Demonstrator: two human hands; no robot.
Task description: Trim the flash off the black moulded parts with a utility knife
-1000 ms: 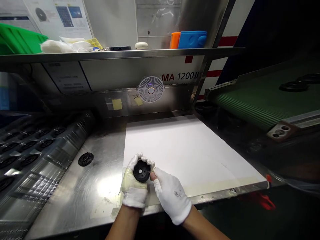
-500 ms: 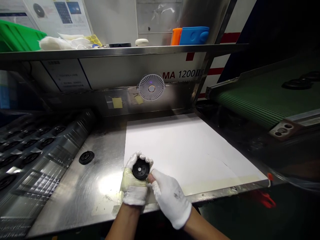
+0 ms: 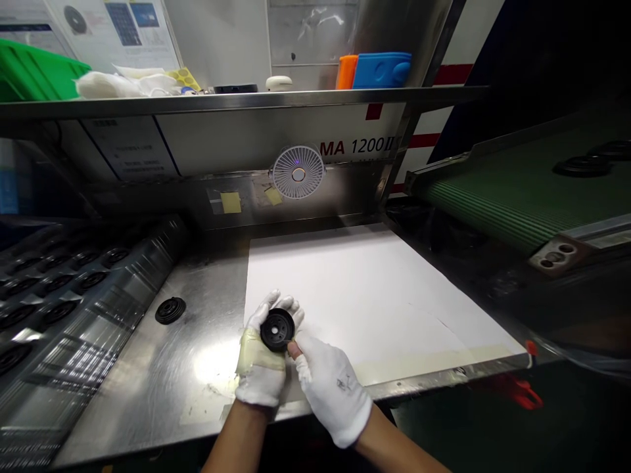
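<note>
black disc sits in left hand, fingers cupping it; i cannot tell how right hand grips.

A factory workstation — green conveyor belt, steel bench, trays of identical black parts.

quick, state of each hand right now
Left hand: holding a black disc.
Right hand: at the disc's lower right edge; cannot tell if it is open or closed, or gripping anything.
</note>
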